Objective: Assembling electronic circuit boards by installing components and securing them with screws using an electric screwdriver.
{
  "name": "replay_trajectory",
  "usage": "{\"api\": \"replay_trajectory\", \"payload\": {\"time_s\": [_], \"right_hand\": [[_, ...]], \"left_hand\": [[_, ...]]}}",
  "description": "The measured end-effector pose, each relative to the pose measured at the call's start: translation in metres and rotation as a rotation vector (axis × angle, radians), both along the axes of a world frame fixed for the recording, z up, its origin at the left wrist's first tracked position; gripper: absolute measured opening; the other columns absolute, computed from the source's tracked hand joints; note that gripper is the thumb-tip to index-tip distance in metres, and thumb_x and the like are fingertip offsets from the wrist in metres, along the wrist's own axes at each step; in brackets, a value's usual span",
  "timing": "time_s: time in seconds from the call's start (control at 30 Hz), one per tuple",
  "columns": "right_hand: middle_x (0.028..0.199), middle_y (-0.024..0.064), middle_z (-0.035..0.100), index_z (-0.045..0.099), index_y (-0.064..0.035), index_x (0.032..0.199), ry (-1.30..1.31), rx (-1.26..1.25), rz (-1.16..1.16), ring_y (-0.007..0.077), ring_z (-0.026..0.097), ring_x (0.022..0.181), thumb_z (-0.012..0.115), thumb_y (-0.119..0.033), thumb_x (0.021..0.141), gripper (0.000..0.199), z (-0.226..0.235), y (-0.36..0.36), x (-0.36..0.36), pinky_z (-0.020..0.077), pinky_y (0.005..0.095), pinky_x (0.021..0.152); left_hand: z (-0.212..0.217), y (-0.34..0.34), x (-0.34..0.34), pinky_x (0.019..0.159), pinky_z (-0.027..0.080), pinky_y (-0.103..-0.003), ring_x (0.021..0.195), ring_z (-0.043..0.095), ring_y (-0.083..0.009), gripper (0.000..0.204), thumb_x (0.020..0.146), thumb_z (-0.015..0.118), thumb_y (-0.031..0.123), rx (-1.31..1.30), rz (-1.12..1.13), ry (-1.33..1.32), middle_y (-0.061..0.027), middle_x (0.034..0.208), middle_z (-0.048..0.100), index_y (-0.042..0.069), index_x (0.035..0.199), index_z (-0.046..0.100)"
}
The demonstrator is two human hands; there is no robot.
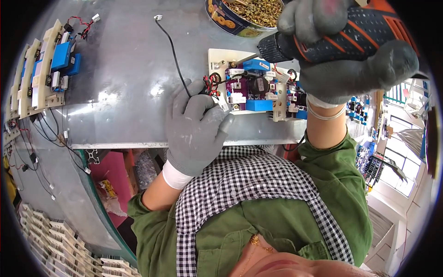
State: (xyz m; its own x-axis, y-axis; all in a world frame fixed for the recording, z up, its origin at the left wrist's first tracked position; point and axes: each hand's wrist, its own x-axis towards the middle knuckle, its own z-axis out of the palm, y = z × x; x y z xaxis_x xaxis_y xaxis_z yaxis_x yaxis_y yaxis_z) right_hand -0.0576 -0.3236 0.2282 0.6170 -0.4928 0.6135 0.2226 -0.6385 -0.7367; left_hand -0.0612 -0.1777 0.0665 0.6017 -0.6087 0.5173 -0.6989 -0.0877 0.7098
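My right hand [355, 69], in a dark grey glove, is wrapped round a black-and-orange cordless drill [364, 34] held above the bench. Its bit points left, over the upper left part of a white plastic base [279, 111]. On that base sit purple circuit boards [234, 86] with blue blocks and a round black coil [259, 85]. My left hand [196, 131], gloved in grey, lies at the base's left edge, its fingers bent over a bundle of red and black wires [212, 83]. A black cable [174, 51] with a white plug runs from under those fingers across the metal bench.
A round tin [226, 21] full of brass-coloured screws stands behind the base. At the left, several similar board assemblies [46, 78] stand in a row, their wires hanging over the bench edge. Stacked white plastic parts [55, 244] are at the lower left.
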Motion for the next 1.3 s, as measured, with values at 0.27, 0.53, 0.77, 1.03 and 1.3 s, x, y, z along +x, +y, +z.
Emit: {"api": "replay_trajectory", "payload": {"time_s": [0.27, 0.53, 0.77, 1.03, 1.3], "right_hand": [[0.072, 0.0041, 0.051, 0.046, -0.004, 0.115, -0.052, 0.031, 0.179, 0.0175, 0.048, 0.055, 0.048, -0.066, 0.096, 0.064, 0.003, -0.044, -0.013, 0.0492, 0.0391, 0.06], [0.077, 0.0042, 0.046, 0.049, -0.0093, 0.103, -0.138, 0.129, 0.375, 0.0201, 0.042, 0.062, 0.044, -0.074, 0.091, 0.066, 0.01, -0.111, -0.067, 0.0455, 0.0446, 0.068], [0.068, 0.0035, 0.058, 0.036, 0.0056, 0.144, -0.493, 0.273, 0.145, 0.0147, 0.053, 0.045, 0.046, -0.061, 0.099, 0.081, 0.005, -0.068, -0.047, 0.0495, 0.0319, 0.043], [0.075, 0.0046, 0.057, 0.042, -0.0009, 0.131, -0.308, 0.233, 0.257, 0.0184, 0.055, 0.056, 0.049, -0.06, 0.097, 0.068, -0.006, -0.079, -0.053, 0.0508, 0.0382, 0.056], [0.088, 0.0055, 0.057, 0.052, -0.0111, 0.109, -0.201, 0.051, 0.062, 0.0231, 0.056, 0.071, 0.054, -0.058, 0.094, 0.049, -0.017, -0.086, -0.059, 0.05, 0.0457, 0.075]], "left_hand": [[0.001, -0.004, 0.002, 0.103, 0.044, -0.058, 0.115, 0.059, -0.0377, 0.022, 0.074, 0.08, 0.017, -0.014, 0.003, -0.033, -0.0069, 0.095, 0.061, 0.011, 0.093, 0.072], [0.008, -0.005, 0.0, 0.099, 0.049, -0.054, 0.111, 0.06, -0.0388, 0.028, 0.071, 0.083, 0.013, 0.016, 0.011, -0.061, -0.0085, 0.092, 0.061, 0.014, 0.098, 0.075], [0.011, -0.002, -0.004, 0.091, 0.049, -0.053, 0.109, 0.059, -0.04, 0.028, 0.071, 0.084, 0.012, 0.046, 0.015, -0.06, -0.0094, 0.092, 0.059, 0.013, 0.098, 0.075], [0.015, 0.004, -0.004, 0.09, 0.048, -0.052, 0.11, 0.059, -0.0393, 0.024, 0.072, 0.083, 0.013, 0.08, -0.015, -0.03, -0.0093, 0.092, 0.055, 0.01, 0.094, 0.073], [0.007, 0.0, -0.001, 0.088, 0.048, -0.051, 0.107, 0.06, -0.0398, 0.026, 0.071, 0.082, 0.009, -0.004, 0.022, -0.079, -0.01, 0.091, 0.056, 0.011, 0.095, 0.072]]}}
